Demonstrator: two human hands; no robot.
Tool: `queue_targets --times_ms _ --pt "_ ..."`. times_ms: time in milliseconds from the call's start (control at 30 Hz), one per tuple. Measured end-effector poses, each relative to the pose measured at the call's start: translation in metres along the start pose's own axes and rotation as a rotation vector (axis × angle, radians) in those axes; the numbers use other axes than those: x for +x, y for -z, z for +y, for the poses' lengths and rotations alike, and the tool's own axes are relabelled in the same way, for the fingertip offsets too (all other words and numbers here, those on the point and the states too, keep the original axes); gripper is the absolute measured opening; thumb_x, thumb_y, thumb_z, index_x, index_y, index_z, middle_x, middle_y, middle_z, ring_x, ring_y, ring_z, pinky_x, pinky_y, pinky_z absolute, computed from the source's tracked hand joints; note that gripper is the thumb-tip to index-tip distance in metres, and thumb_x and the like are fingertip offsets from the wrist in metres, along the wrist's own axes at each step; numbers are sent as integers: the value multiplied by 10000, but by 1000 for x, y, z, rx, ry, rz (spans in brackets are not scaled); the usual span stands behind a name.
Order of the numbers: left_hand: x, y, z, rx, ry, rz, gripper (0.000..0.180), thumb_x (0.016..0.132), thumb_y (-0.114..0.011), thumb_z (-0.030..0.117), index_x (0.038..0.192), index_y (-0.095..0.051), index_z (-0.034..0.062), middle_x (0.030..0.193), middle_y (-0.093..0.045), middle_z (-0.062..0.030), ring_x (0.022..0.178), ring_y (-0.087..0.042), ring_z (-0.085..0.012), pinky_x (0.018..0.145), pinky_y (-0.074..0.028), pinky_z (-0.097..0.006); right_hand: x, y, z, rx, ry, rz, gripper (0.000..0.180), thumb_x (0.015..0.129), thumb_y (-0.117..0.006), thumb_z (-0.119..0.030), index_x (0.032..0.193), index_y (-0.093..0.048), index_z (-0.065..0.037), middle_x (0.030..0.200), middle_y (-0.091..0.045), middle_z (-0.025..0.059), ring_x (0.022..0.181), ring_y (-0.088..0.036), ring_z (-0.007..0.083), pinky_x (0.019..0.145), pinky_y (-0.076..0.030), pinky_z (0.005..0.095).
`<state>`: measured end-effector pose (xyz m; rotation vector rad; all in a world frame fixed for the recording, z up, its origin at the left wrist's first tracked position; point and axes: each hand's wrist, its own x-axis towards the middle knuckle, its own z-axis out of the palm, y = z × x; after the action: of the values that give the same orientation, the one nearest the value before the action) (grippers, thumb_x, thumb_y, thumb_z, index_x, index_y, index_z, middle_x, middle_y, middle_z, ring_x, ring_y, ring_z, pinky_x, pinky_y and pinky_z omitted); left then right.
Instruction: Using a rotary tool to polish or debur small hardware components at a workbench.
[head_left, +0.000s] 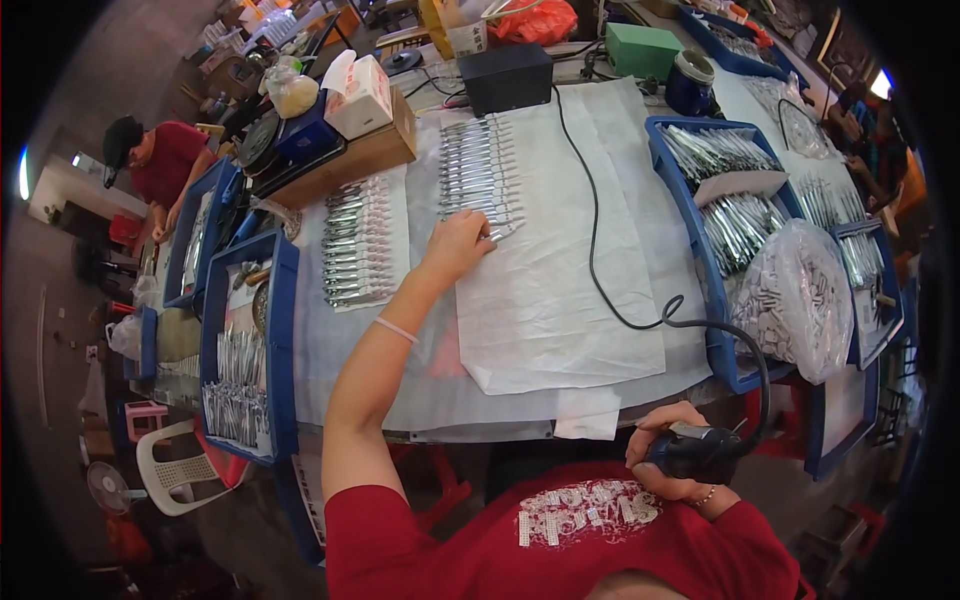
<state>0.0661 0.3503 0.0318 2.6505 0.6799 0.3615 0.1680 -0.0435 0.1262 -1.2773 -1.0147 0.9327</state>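
Shirt (450, 545) white-lettered; tissue box (364, 104) red-printed; left hand (461, 245) touching rod (508, 230).

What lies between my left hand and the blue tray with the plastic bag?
The head view shows a black cable on white sheeting, right of your left hand.

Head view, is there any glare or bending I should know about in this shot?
In the head view, the rim falls to black and the table's front edge bows; in the head view, a bright light at far left and another at upper right glare; also in the head view, the silver pieces show shiny highlights.
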Motion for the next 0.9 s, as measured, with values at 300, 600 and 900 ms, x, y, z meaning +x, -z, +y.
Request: queue_targets --times_ms 300,600,900 --pt "-16 1 14 -149 -21 -21 198 778 -638 71 955 -568 17 853 -602 -144 819 -607 -301 730 -479 -379 -6 -3 -2 -106 88 -40 493 652 -767 -71 1074 -514 -101 620 -626 2 532 -574 103 519 -425 243" --pt "-162 43 146 -1161 304 -95 156 945 -473 75 1077 -490 -8 876 -572 -37 636 -492 -58 608 -428 -195 -23 1 4 -123 32 1 460 651 -732 -43 1059 -521 -72 610 -600 3 522 -543 63 506 -410 211" --pt "-250 -53 206 -1618 629 -355 453 995 -381 378 1043 -599 -16 680 -520 -1 561 -446 -64 531 -353 -192 -33 -8 38 -59 -329 67 443 666 -747 -48 1055 -544 6 803 -663 33 709 -599 68 670 -474 221"
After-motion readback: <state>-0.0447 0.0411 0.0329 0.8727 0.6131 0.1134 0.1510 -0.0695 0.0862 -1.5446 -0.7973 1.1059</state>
